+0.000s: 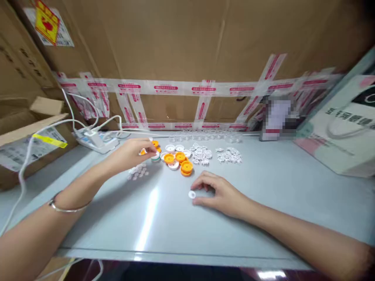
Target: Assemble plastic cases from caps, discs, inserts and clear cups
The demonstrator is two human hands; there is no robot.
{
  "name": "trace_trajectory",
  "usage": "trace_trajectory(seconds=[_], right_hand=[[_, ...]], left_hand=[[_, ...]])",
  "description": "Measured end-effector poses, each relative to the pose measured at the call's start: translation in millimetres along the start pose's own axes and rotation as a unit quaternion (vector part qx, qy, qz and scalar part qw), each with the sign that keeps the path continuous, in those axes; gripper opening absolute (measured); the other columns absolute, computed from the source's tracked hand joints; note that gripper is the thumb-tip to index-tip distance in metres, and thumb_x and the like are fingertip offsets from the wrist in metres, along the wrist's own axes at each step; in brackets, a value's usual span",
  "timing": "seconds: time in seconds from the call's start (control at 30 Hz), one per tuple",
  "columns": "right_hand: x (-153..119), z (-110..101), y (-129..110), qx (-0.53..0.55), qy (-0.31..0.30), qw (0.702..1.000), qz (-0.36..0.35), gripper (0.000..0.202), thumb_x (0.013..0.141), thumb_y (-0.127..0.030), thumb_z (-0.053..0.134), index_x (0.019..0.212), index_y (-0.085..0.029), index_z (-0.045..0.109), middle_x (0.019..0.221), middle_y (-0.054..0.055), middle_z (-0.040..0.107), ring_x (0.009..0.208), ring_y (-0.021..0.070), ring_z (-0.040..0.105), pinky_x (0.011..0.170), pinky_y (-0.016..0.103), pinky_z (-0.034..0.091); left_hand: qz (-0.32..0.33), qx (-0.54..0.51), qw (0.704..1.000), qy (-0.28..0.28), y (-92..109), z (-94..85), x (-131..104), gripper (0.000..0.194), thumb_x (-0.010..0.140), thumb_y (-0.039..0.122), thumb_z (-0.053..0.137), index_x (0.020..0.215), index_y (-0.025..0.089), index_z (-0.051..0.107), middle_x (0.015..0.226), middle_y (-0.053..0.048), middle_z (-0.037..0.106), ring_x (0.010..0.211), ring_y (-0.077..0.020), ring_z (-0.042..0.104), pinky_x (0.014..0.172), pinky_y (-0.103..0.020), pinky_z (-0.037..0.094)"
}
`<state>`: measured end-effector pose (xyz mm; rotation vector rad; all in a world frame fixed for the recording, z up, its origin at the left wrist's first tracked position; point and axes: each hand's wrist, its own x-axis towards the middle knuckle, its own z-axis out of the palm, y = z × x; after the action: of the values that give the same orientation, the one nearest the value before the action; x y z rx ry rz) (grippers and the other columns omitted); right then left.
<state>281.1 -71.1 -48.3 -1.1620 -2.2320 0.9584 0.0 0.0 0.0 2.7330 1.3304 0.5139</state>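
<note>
My left hand (137, 151) reaches to the left end of the parts, thumb and fingers closed at the edge of a white round piece with a teal band (155, 157). In front of the pile, my right hand (219, 194) pinches a small white disc (191, 194) between thumb and fingertips. Between the hands lie several orange round caps (186, 167) and white round caps (174, 165), some stacked. Small white discs (138, 171) are scattered below my left wrist. Two heaps of white gear-like parts (200, 153) and smaller white parts (229, 155) lie further right.
Clear round pieces (205, 136) line the table's back, before a taped cardboard box (175, 43). A white power strip (98, 142) with cables and an open carton (32, 136) stand left. A blurred-out upright object (277, 117) and a printed bag (340, 132) stand right.
</note>
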Motion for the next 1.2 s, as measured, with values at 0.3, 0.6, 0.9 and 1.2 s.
trace_trajectory(seconds=[0.3, 0.6, 0.9, 1.2], right_hand=[[-5.4, -5.1, 0.7, 0.005, 0.006, 1.000, 0.001, 0.028, 0.069, -0.032, 0.072, 0.092, -0.018, 0.063, 0.085, 0.001, 0.053, 0.076, 0.0127, 0.051, 0.070, 0.025, 0.042], [-9.9, -15.6, -8.2, 0.191, 0.186, 0.964, -0.011, 0.020, 0.080, -0.038, 0.060, 0.087, -0.020, 0.063, 0.083, 0.002, 0.058, 0.077, 0.0134, 0.055, 0.070, 0.027, 0.044], [-10.8, -15.0, -4.1, 0.119, 0.019, 0.992, -0.025, 0.045, 0.062, -0.031, 0.078, 0.106, -0.026, 0.066, 0.089, 0.001, 0.064, 0.080, 0.0143, 0.054, 0.076, 0.029, 0.044], [-6.2, -4.7, -1.5, 0.104, 0.032, 0.994, -0.011, 0.029, 0.067, -0.028, 0.074, 0.094, -0.020, 0.070, 0.084, 0.002, 0.064, 0.076, 0.0140, 0.056, 0.071, 0.027, 0.046]], left_hand=[[0.031, 0.090, 0.994, -0.060, -13.0, 12.1, -0.8, 0.018, 0.083, 0.024, 0.049, 0.078, 0.018, 0.065, 0.082, -0.004, 0.063, 0.075, -0.0166, 0.057, 0.070, -0.026, 0.041], [0.129, 0.135, 0.978, 0.095, 29.9, -2.9, -11.0, 0.024, 0.088, 0.020, 0.044, 0.077, 0.015, 0.064, 0.075, -0.006, 0.063, 0.073, -0.0167, 0.057, 0.065, -0.027, 0.042], [0.373, 0.055, 0.921, 0.097, 93.7, 36.0, -19.7, 0.020, 0.090, 0.011, 0.044, 0.086, 0.012, 0.063, 0.077, -0.006, 0.067, 0.072, -0.0159, 0.057, 0.060, -0.029, 0.038], [0.377, 0.060, 0.917, 0.115, 87.0, 48.5, -14.5, 0.017, 0.089, 0.010, 0.045, 0.085, 0.010, 0.061, 0.079, -0.007, 0.067, 0.076, -0.0170, 0.059, 0.060, -0.029, 0.040]])
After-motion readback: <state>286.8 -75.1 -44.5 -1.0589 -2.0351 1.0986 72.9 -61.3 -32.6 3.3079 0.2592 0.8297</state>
